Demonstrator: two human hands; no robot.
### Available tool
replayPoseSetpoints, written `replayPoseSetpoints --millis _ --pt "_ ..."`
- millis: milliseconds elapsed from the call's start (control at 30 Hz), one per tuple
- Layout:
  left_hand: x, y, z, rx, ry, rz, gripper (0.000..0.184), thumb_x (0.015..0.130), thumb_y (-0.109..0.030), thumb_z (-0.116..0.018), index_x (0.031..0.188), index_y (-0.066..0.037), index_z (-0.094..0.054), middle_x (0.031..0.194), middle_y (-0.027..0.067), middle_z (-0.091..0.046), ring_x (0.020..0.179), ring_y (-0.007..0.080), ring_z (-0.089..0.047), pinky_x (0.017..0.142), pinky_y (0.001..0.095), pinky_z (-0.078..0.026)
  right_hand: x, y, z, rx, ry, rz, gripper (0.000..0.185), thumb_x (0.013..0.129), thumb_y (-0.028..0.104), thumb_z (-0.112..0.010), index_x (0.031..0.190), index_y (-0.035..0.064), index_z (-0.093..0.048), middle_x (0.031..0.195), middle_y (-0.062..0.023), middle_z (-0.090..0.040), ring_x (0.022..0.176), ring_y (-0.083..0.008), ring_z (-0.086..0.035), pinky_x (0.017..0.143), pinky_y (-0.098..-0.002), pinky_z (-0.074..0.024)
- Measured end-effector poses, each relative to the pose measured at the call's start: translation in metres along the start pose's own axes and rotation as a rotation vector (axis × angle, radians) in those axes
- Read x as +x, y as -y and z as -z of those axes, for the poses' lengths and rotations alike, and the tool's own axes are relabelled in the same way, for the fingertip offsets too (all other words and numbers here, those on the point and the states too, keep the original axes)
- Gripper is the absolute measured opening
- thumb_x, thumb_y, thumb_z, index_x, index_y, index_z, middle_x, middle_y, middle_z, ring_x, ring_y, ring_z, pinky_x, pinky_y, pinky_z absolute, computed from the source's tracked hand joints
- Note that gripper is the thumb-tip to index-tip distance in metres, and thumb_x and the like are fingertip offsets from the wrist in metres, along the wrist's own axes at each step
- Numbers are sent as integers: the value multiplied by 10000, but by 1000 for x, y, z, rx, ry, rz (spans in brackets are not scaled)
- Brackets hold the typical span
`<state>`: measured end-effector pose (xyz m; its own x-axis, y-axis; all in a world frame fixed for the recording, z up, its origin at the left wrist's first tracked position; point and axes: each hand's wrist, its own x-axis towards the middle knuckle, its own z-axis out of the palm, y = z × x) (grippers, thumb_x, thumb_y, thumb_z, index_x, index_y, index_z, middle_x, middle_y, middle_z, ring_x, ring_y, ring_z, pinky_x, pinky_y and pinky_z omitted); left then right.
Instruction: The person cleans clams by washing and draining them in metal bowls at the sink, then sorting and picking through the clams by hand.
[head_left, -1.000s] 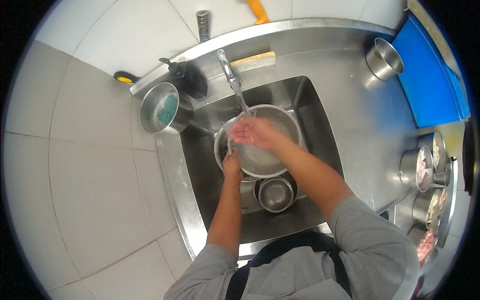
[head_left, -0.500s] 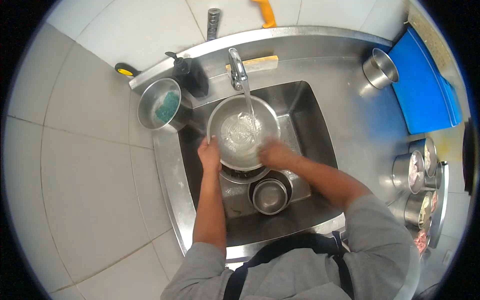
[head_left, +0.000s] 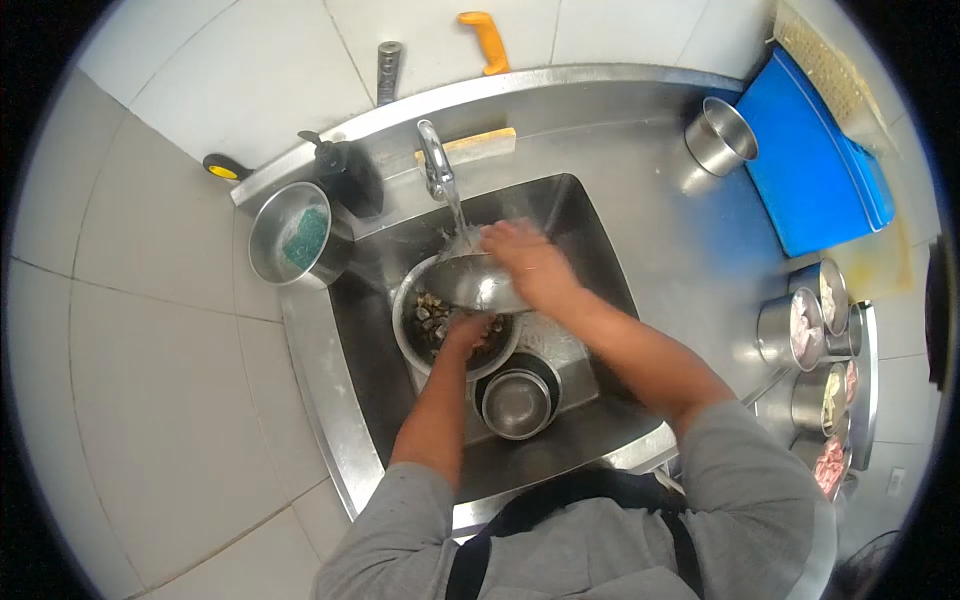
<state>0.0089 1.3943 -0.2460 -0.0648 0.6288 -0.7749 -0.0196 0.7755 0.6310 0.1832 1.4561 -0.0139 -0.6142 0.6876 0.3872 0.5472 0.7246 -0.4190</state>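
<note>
My right hand (head_left: 530,265) grips a steel bowl (head_left: 480,284), tipped on its side beneath the running tap (head_left: 436,165). Below it in the sink, a second steel bowl (head_left: 404,330) contains small brown, grey and whitish pieces that look like shellfish (head_left: 432,316). My left hand (head_left: 470,330) reaches into this lower bowl, just under the tipped one. Its fingers are blurred and partly hidden, so whether they hold anything is unclear. Water splashes around the upper bowl's rim.
Smaller nested bowls (head_left: 517,405) sit in the sink (head_left: 590,300). At left stand a steel pot (head_left: 262,240) with a green scouring pad (head_left: 306,238) and a black pump bottle (head_left: 352,180). A steel pot (head_left: 722,138), blue container (head_left: 810,160) and several food-filled pots (head_left: 775,335) are at right.
The upper bowl, upright and holding water before, is now tipped over, uncovering the lower bowl's contents. My left hand left its rim and moved into the lower bowl; my right hand rose toward the tap.
</note>
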Motion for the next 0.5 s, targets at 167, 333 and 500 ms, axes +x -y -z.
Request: replayPoseSetpoints --millis 167,333,500 --pt "-42 -89 -5 -315 196 -254 673 868 -105 -662 1406 58 -291 1215 196 -550 1046 296 -608 890 395 -540 -49 -64 96 -67 -242 -986 470 828 1 -469 1295 33 -515 1138 -159 -629 1064 -280 -588 944 -342 -436" --pt "-31 -103 -29 -768 292 -157 305 885 24 -550 1179 49 -471 1119 184 -587 1037 325 -613 911 393 -539 -114 -158 112 756 -1052 -806 299 816 -40 -476 1110 -58 -521 1059 -156 -618 972 -254 -606 872 -377 -494" --pt "-53 -103 -3 -927 362 -320 201 871 77 -499 1071 51 -502 1065 193 -591 1038 338 -607 941 419 -530 -167 -147 74 1117 -1102 -1032 342 872 73 -632 1176 -16 -505 1093 -114 -604 1013 -227 -599 914 -376 -481"
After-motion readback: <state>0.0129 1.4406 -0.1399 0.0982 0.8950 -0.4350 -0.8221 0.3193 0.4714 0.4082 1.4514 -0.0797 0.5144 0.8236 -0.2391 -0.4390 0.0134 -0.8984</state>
